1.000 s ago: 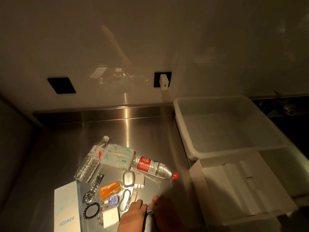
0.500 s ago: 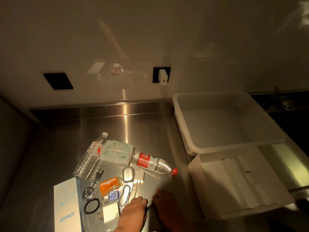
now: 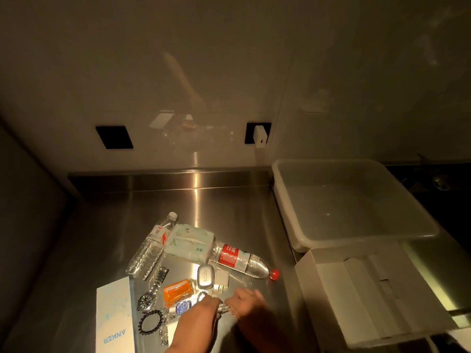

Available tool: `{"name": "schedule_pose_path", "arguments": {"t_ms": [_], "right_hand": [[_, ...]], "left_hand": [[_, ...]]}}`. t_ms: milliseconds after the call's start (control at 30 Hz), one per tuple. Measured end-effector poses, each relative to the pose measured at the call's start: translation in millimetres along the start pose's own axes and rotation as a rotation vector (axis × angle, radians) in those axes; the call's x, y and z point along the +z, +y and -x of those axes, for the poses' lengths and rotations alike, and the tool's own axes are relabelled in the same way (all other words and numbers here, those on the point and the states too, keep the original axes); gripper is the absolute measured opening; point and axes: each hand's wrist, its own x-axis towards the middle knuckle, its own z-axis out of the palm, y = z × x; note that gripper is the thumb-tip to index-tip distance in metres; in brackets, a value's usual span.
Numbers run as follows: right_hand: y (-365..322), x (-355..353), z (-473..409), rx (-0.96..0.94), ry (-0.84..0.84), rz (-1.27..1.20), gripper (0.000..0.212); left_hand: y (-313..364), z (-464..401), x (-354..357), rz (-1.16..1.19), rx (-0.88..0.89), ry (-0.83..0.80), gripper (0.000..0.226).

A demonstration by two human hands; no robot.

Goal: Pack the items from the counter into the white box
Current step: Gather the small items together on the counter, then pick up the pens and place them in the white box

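On the steel counter: two water bottles, one tissue pack, one open white box.
Left hand and right hand pinch something small and shiny between them; what it is, I cannot tell.

The steel surface carries a cluster of small things just beyond the left grip and right grip: two water bottles lying flat, a tissue pack between them, a silver case, an orange packet, a watch and a bead bracelet. Left of the grips lies a flat white carton. To their right sits the open white box, and beyond it a plastic tub.
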Motion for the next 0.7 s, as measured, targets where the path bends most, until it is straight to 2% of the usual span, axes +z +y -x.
{"name": "schedule_pose_path", "arguments": {"t_ms": [167,333,600,700], "right_hand": [[-18,-26,-21,0.042,-0.128,-0.002,0.033],[-21,-53,-12,0.109,0.064,-0.005,0.032],[-22,-68,-7,0.233,0.126,-0.082,0.045],[-24,-71,-2,0.276,0.149,-0.145,0.043]], "left_hand": [[-11,6,-36,0.137,0.089,0.129,0.021],[-18,-4,-65,0.105,0.095,0.212,0.014],[-11,-7,-77,0.060,0.182,0.193,0.034],[-5,-2,-78,0.013,0.235,0.183,0.047]]}}
